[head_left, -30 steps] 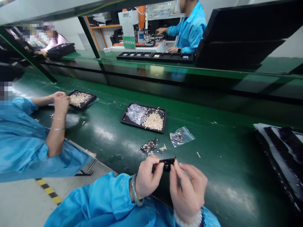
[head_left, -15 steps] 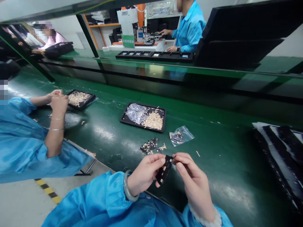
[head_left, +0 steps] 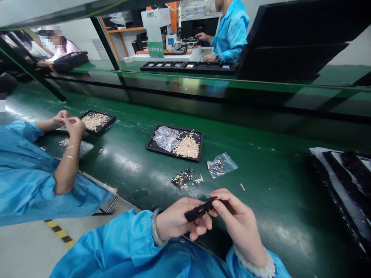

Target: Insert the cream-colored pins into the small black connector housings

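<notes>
A small, flat black part [head_left: 198, 211] is held in front of me, tilted so that its narrow side faces up. In the earlier view its face carried several pale patches. My left hand [head_left: 181, 218] grips it from the left, with fingers curled beneath it. At its right end, the thumb and forefinger of my right hand [head_left: 233, 212] pinch the tip. Just beyond my hands lies a loose pile of tiny black and pale pieces [head_left: 182, 178]. A clear zip bag [head_left: 222, 165] with similar small pieces rests to the right of that pile.
Farther back, a black tray [head_left: 150, 146] holds many pale strips [head_left: 187, 146] and crumpled clear plastic [head_left: 165, 138]. A co-worker's hands [head_left: 69, 121] are at the left beside another tray [head_left: 100, 130]. Dark stacked sheets [head_left: 342, 185] lie at the right. A raised shelf [head_left: 185, 83] runs behind.
The black part has been turned from patched face up to edge up, and lies more level. My left fingers have shifted beneath it. My right hand has stayed at its right end.
</notes>
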A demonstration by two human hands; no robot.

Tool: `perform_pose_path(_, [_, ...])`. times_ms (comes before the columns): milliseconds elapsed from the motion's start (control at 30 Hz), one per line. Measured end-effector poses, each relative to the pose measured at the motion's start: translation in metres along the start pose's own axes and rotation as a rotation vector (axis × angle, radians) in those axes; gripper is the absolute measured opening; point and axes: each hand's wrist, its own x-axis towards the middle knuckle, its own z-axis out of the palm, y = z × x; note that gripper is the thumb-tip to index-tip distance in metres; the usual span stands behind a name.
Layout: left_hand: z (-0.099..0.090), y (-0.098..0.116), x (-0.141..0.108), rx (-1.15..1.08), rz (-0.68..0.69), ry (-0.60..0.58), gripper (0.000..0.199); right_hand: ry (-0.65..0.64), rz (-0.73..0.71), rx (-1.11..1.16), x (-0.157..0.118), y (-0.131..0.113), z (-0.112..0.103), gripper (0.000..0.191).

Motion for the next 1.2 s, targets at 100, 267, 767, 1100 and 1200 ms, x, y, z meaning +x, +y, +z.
perform_pose_path(100, [-0.003, 0.006, -0.002, 0.273, 0.289, 0.176, 0.048, 0.066, 0.009, -0.046, -0.001, 0.001, 0.000, 0.008])
perform_pose_path(267, [0.009, 0.016, -0.013, 0.877, 0.685, 0.317, 0.029, 0.118, 0.000, -0.102, -0.005, 0.003, 0.002, 0.010])
perform_pose_path(767, [0.023, 0.016, -0.017, 1.046, 0.683, 0.413, 0.015, 0.025, -0.205, -0.303, -0.004, -0.018, -0.007, 0.010])
perform_pose_path(1100, [0.019, 0.005, -0.017, 1.213, 0.897, 0.443, 0.015, -0.026, -0.276, -0.388, -0.005, -0.015, -0.011, 0.010])
perform_pose_path(1200, [0.018, 0.004, -0.017, 1.217, 0.922, 0.459, 0.015, 0.008, -0.302, -0.425, -0.008, -0.013, -0.010, 0.010])
